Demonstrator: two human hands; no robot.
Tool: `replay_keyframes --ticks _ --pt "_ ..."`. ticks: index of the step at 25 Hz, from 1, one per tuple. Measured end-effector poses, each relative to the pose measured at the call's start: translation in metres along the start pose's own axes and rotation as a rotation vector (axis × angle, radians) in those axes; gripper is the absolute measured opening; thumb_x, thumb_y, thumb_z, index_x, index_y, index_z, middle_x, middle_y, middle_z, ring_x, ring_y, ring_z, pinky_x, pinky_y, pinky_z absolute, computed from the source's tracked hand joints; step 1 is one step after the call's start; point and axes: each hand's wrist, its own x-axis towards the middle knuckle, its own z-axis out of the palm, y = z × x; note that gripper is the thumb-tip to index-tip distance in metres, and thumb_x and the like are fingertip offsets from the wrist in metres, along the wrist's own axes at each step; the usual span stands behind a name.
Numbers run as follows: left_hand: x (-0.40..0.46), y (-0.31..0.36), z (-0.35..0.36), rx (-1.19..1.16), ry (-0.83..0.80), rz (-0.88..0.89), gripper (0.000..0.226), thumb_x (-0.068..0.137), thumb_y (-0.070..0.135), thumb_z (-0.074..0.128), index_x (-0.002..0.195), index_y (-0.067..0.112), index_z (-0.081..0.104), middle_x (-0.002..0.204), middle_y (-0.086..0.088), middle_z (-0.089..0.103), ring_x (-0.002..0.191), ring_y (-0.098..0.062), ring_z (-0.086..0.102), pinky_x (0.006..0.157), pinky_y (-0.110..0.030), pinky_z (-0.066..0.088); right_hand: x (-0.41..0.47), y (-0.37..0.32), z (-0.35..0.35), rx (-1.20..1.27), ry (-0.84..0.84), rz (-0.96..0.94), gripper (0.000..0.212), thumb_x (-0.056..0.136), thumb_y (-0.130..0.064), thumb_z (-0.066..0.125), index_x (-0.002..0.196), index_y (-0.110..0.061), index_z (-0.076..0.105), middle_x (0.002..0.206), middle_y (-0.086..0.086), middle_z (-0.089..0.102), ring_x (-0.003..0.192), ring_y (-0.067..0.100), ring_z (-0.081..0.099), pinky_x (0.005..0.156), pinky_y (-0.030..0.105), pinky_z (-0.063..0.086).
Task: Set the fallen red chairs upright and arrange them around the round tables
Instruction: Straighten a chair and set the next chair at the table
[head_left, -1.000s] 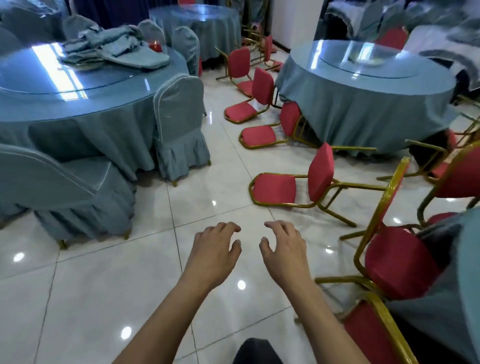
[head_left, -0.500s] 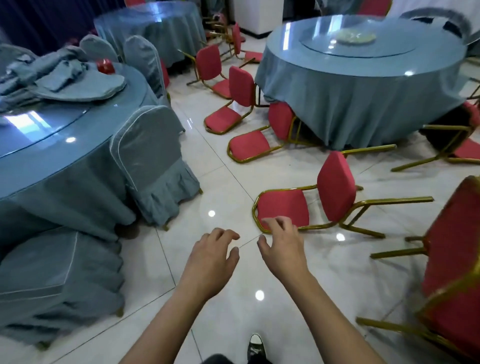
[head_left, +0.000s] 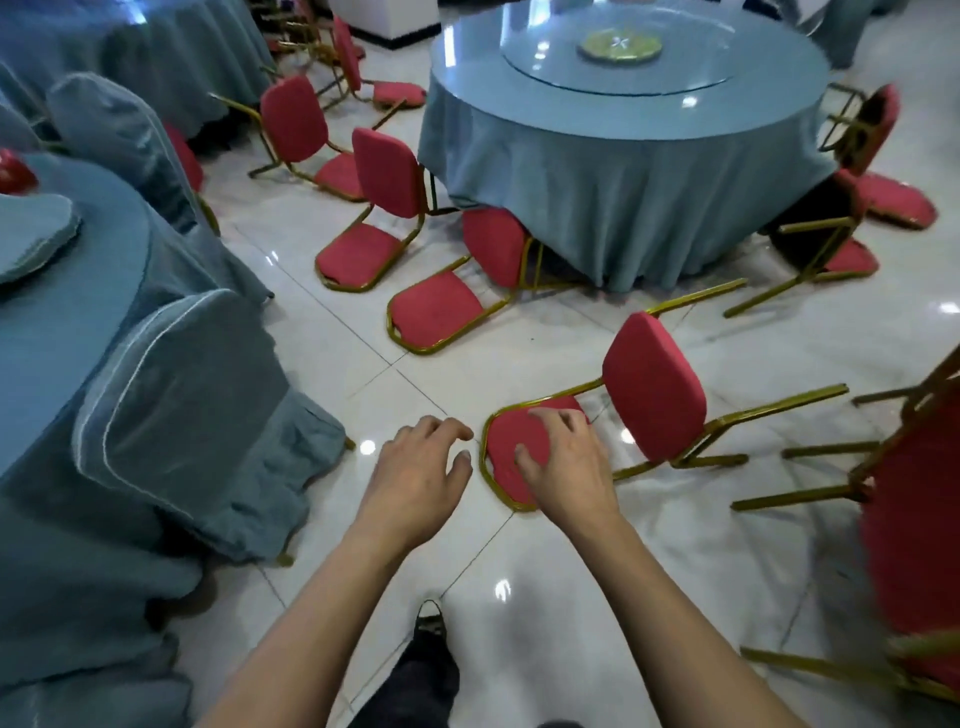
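Observation:
Several red chairs with gold frames lie tipped on their backs on the white tile floor around a round table (head_left: 623, 156) draped in blue cloth. The nearest fallen chair (head_left: 654, 384) lies straight ahead, its backrest flat on the floor and its legs pointing right. My right hand (head_left: 566, 467) hovers over that backrest with loosely curled fingers; contact cannot be made out. My left hand (head_left: 415, 478) is just left of the frame, fingers relaxed, holding nothing. More fallen chairs (head_left: 436, 312) (head_left: 387, 174) lie against the table's left side.
A second round table (head_left: 52, 312) on the left has blue-covered chairs (head_left: 176, 395) close to my left arm. Another red chair (head_left: 914, 571) stands at the right edge with its legs reaching toward me. Two fallen chairs (head_left: 893, 200) lie right of the far table.
I have stepped forward and the nearest fallen chair is now under my hands. My right hand has come over its backrest; my left hand sits beside the frame.

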Motion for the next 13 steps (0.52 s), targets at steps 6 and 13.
replay_keyframes --ticks 6,13 --pt "0.161 -0.021 -0.03 0.117 -0.115 0.257 0.032 0.1 0.033 0.047 0.13 0.025 0.057 0.133 0.002 0.05 0.118 -0.024 0.05 0.101 -0.044 0.043 0.089 -0.022 0.012 0.005 0.093 0.228 0.054 0.091 -0.04 0.063 0.142 -0.027 0.049 0.138 -0.001 0.05 0.125 0.023 0.048 0.107 0.044 0.039" --pt "0.282 -0.008 0.018 0.198 -0.269 0.524 0.03 0.1 0.033 0.046 0.128 0.027 0.057 0.133 0.004 0.048 0.114 -0.023 0.051 0.099 -0.041 0.041 0.154 0.021 0.047 0.057 0.175 0.519 0.053 0.093 -0.038 0.061 0.143 -0.028 0.046 0.142 -0.003 0.048 0.131 0.022 0.044 0.111 0.044 0.035"
